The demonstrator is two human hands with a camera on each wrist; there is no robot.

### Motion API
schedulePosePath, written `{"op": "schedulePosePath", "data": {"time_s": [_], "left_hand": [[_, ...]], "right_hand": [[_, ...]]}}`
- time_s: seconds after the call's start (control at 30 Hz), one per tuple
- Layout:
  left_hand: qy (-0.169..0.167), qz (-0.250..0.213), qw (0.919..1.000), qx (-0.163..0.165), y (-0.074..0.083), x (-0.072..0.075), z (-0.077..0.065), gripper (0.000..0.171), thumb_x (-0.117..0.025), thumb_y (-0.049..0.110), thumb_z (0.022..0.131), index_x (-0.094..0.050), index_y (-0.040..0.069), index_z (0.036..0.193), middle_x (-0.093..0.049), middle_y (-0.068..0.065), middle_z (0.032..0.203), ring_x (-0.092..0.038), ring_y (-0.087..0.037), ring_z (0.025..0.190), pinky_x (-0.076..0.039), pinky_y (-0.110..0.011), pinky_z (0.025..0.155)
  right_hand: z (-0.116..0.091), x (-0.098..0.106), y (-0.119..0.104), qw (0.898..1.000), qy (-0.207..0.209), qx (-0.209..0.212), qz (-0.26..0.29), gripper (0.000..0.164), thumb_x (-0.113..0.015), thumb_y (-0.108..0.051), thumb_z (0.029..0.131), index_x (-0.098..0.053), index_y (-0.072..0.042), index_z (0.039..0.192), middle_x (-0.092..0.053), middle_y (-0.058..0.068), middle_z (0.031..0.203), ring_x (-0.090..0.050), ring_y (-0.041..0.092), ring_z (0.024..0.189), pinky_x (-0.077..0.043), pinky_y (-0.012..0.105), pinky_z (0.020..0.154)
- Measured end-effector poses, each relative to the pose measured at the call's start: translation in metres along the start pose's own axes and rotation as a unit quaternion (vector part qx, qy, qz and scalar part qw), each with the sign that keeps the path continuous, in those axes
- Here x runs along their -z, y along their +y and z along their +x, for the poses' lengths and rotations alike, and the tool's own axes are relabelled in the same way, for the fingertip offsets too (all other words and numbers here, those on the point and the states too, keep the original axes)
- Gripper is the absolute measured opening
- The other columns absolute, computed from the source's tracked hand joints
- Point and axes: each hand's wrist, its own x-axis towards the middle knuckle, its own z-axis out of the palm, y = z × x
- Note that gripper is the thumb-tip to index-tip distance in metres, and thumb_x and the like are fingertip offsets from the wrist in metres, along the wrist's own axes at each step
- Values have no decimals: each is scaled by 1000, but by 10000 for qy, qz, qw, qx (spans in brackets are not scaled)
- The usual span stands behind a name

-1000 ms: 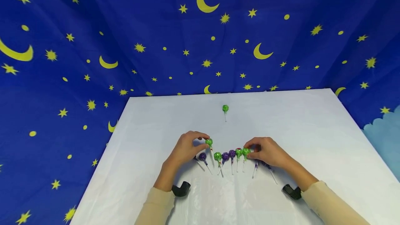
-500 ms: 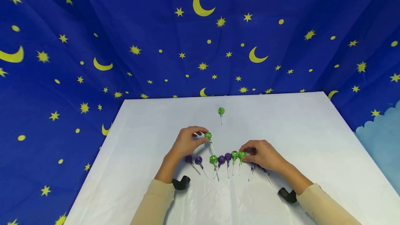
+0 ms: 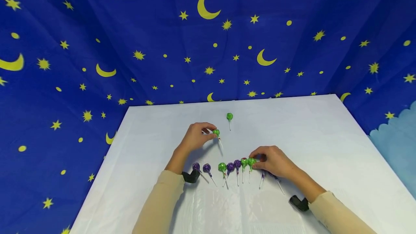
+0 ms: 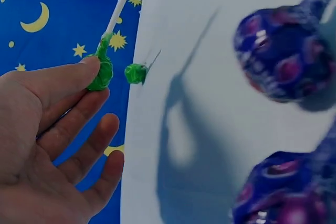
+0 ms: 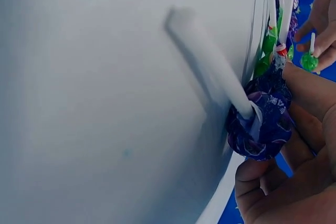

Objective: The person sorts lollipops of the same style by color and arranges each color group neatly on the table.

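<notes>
Left fingers (image 4: 84, 113) pinch seemingly foil-wrapped lollipop (image 4: 104, 74).

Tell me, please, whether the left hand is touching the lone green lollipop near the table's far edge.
Apart: the head view shows white tabletop between the left hand and the lone green lollipop; the hand pinches a different green lollipop.

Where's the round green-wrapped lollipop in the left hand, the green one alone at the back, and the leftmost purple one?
Held round green-wrapped lollipop (image 4: 105, 75): left wrist view, on its ball.
Lone round green lollipop (image 3: 229, 116): head view, on its ball.
Leftmost round purple lollipop (image 3: 196, 166): head view, on its ball.
</notes>
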Motion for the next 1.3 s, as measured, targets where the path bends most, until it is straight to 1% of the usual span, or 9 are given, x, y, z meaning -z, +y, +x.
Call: {"op": "schedulePosePath", "data": {"time_s": [0.2,0.33,0.6,0.7,0.77,0.83,1.0,1.2,1.3], "left_hand": [[-93,-91,9997,196,-9,-2,13,22,-78,21,83,-75,17,104,-70,5,97,-62,-17,86,-50,-30,61],[-125,-82,9995,278,-16,-6,18,21,-78,21,83,-75,18,103,-70,4,95,-62,-17,83,-50,-30,60],[52,-82,9996,275,-24,-11,37,19,-78,21,83,-75,20,102,-69,5,97,-62,-18,85,-51,-32,66],[8,-46,9997,247,-27,-14,42,19,-77,21,83,-75,19,102,-70,5,96,-63,-17,86,-51,-32,71],[-53,-55,9995,302,-28,-17,43,20,-78,21,83,-75,18,103,-70,5,95,-64,-17,87,-51,-32,74],[-76,-76,9993,365,-28,-19,45,20,-78,21,83,-75,17,103,-70,5,94,-64,-17,88,-50,-33,77],[18,-126,9986,517,-26,-20,52,21,-78,17,83,-75,15,103,-69,4,94,-64,-20,91,-50,-36,81],[-23,-35,9985,546,-23,-22,67,20,-77,17,83,-75,16,103,-69,4,95,-63,-18,93,-49,-35,80],[-45,58,9985,537,-23,-22,75,20,-78,17,82,-75,15,102,-69,4,94,-62,-18,95,-48,-35,83]], "right_hand": [[0,0,-1,9999,17,-56,-140,25,-82,-23,77,-73,-25,101,-65,-15,94,-55,10,81,-45,34,71],[1,0,0,9998,25,-57,-170,25,-82,-24,77,-73,-25,101,-65,-16,95,-54,11,84,-44,36,73],[1,2,-1,9998,111,-39,-179,26,-83,-24,76,-74,-25,101,-66,-16,95,-54,11,83,-44,34,72],[1,2,-1,9997,118,-31,-198,26,-83,-25,76,-74,-26,101,-66,-15,95,-54,12,83,-44,34,72],[0,2,-1,9997,116,-24,-207,26,-83,-25,76,-74,-26,100,-65,-15,95,-55,12,83,-44,33,72],[0,1,-1,9997,111,-21,-212,26,-83,-25,76,-73,-26,101,-65,-15,95,-55,12,84,-44,33,72],[0,1,-1,9997,103,-57,-196,26,-83,-25,76,-74,-26,101,-65,-15,96,-54,12,84,-44,33,73],[-1,0,1,9997,127,-90,-212,26,-83,-27,76,-74,-26,101,-65,-15,96,-54,10,83,-44,33,72],[0,1,1,9996,164,-73,-228,26,-83,-26,76,-74,-26,100,-65,-15,95,-54,10,82,-43,32,72]]}}
